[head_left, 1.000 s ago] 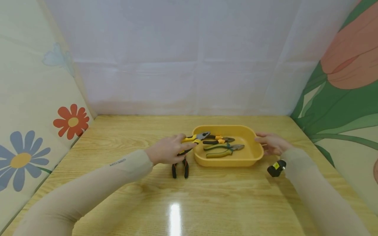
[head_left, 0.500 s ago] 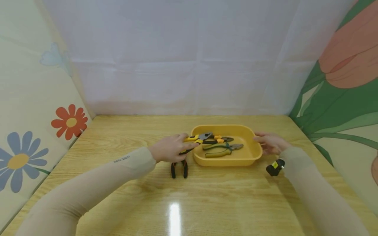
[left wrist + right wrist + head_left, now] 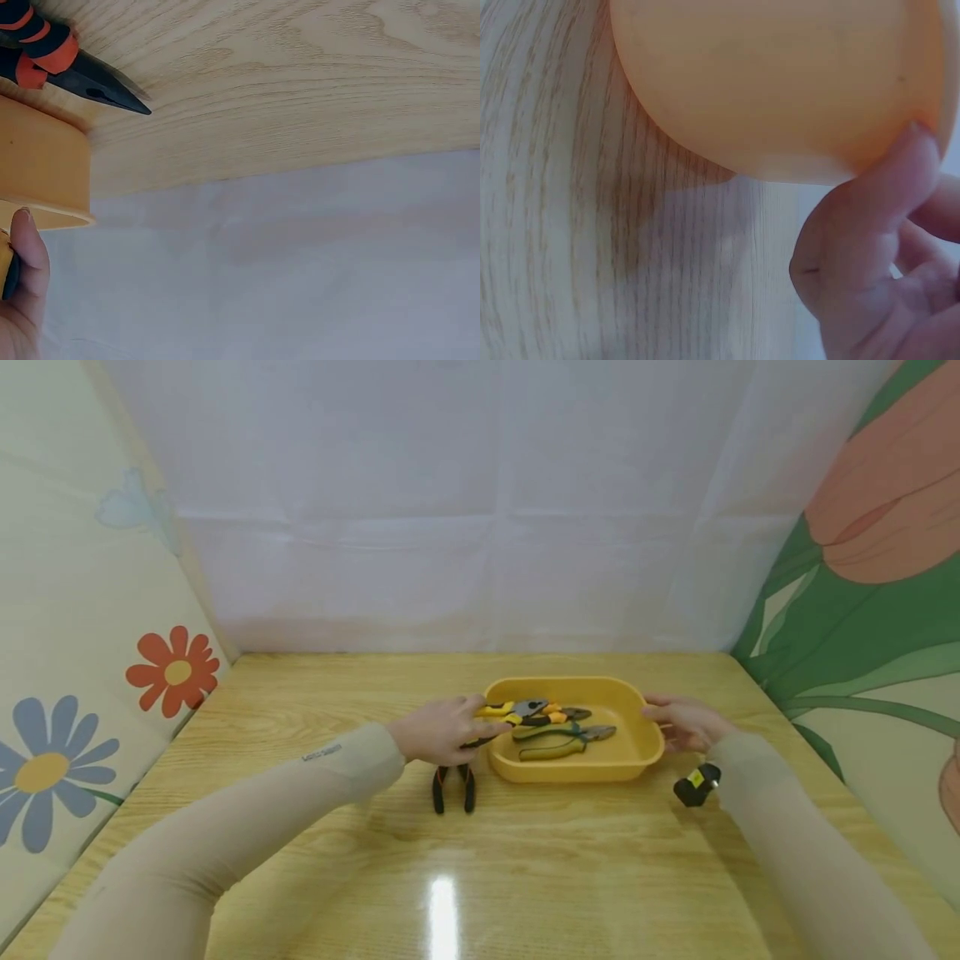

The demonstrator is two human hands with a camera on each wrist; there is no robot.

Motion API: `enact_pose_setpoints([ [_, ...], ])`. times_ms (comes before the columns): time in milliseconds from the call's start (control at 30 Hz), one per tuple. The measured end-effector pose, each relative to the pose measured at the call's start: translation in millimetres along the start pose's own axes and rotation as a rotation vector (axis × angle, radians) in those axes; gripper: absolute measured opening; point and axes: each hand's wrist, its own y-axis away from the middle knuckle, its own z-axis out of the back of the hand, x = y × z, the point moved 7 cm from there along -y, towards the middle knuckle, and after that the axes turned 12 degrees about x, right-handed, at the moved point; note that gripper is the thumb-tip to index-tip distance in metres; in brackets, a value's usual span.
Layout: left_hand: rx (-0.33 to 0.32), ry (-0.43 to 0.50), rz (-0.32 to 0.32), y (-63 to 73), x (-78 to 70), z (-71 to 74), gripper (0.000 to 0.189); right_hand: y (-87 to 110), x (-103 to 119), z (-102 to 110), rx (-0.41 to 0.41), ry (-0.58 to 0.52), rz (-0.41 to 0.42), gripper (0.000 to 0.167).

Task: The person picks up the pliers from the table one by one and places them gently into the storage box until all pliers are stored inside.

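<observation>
My left hand (image 3: 440, 729) grips yellow-and-black pliers (image 3: 517, 713) by the handles, their grey head over the left end of a yellow tray (image 3: 577, 772). Inside the tray lie pliers with black-and-orange handles (image 3: 557, 715) and pliers with green handles (image 3: 553, 750). My right hand (image 3: 688, 723) holds the tray's right end, with the thumb against the wall and fingers at the rim in the right wrist view. In the left wrist view, the left thumb (image 3: 30, 259) lies along the held pliers, close to the tray's rim.
Needle-nose pliers with black-and-orange handles (image 3: 453, 787) lie on the wooden table (image 3: 337, 877) left of the tray; the left hand partly hides them in the head view. A small black-and-yellow object (image 3: 697, 785) shows by the right wrist. A white sheet (image 3: 480, 527) hangs behind.
My left hand has moved slightly right, carrying the yellow-and-black pliers further over the tray. The right hand keeps its place at the tray's right end.
</observation>
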Motion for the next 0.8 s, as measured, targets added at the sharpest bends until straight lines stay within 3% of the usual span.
enact_pose_setpoints([
  [333,-0.003,-0.072,-0.052,-7.2,-1.8,1.7,0.050,-1.2,-1,2,-0.018,0.016,-0.015,0.067],
  [633,0.086,-0.092,-0.074,-20.3,-5.2,-3.8,0.047,-0.1,-1,2,-0.022,0.033,-0.021,0.066],
  [800,0.101,-0.072,-0.084,-21.1,-5.4,-2.5,0.048,0.7,0,1,-0.021,0.025,-0.019,0.067],
])
